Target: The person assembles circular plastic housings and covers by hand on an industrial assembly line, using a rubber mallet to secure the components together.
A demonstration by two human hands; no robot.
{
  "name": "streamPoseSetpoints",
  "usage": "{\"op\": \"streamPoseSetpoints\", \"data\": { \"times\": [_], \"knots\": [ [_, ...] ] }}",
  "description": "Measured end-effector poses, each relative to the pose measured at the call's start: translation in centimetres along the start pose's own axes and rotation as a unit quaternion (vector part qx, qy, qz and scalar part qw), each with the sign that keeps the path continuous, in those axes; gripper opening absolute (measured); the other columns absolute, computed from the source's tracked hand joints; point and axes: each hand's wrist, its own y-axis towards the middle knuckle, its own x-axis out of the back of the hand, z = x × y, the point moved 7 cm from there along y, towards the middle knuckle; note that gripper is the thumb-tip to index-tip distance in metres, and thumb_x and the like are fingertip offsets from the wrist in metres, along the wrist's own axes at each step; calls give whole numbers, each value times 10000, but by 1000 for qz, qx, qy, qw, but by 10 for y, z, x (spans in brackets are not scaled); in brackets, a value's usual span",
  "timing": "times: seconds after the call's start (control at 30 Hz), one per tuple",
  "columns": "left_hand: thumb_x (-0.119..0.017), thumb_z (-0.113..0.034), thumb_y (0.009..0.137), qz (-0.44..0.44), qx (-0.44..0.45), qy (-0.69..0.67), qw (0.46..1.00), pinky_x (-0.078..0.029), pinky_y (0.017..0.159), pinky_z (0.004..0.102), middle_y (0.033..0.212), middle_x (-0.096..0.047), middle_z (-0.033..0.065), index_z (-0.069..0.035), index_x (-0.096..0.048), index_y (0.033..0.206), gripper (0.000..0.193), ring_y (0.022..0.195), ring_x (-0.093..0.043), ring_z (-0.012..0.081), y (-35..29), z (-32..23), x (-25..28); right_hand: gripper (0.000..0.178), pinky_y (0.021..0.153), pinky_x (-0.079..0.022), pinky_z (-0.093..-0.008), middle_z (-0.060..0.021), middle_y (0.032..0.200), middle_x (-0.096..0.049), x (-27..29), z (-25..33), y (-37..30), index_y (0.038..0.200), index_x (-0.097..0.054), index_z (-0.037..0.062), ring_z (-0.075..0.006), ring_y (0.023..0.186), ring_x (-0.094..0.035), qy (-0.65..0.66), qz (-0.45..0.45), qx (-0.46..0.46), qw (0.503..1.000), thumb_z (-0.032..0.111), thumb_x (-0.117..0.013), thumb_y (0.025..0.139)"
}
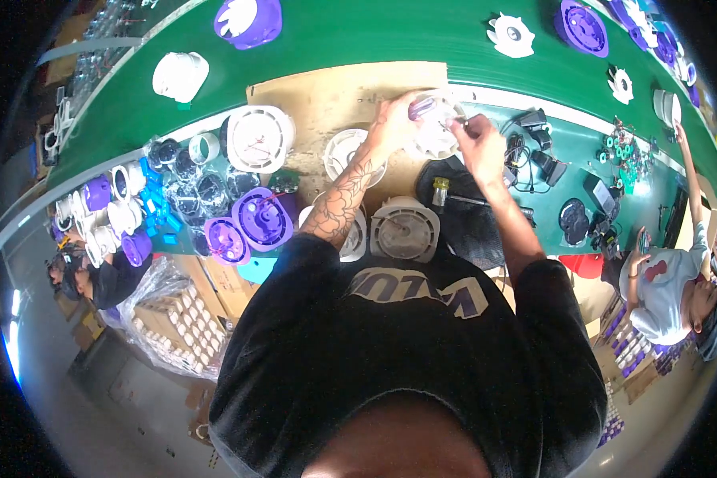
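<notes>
Over the far part of a tan board [311, 88], my left hand [393, 121] grips the left side of a white round plastic housing [434, 142]. A small purple piece [422, 107] shows by its fingers; whether it is part of the housing, I cannot tell. At the housing's right side, my right hand [483, 145] is closed in a pinch. What sits between those fingertips is too small to make out. Under my left wrist lies another white round housing [344, 146]. A larger white housing [405, 229] stands close to my chest.
Left are a white base [260, 139], purple round housings [261, 218], and blue pieces [158, 209]. Black adapters [546, 166], a screwdriver [486, 205] and wired circuit boards [625, 159] lie right. Beyond, a green belt [374, 32] carries white fan wheels [511, 36]. Co-workers sit at both sides.
</notes>
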Motion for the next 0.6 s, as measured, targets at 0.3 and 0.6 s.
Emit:
{"op": "streamPoseSetpoints", "data": {
  "times": [0.3,0.6],
  "knots": [
    [-701,-168,700,-75,-30,-41,996,-533,740,406,902,-672,195,-19,-602,1015,362,831,-672,354,-36,-24,-3,316,692,-518,-287,-125,847,-685,-17,-40,-29,1100,-569,-22,-185,770,-673,268,43,-8,962,137,-688,855],
    [-737,-218,715,-90,-23,-22,995,-548,731,362,881,-694,180,-2,-610,1090,451,807,-700,265,-42,-22,-5,356,748,-521,-266,-92,889,-662,-2,-22,-37,1170,-567,39,-155,850,-649,192,149,80,967,9,-643,823]
  ]
}}
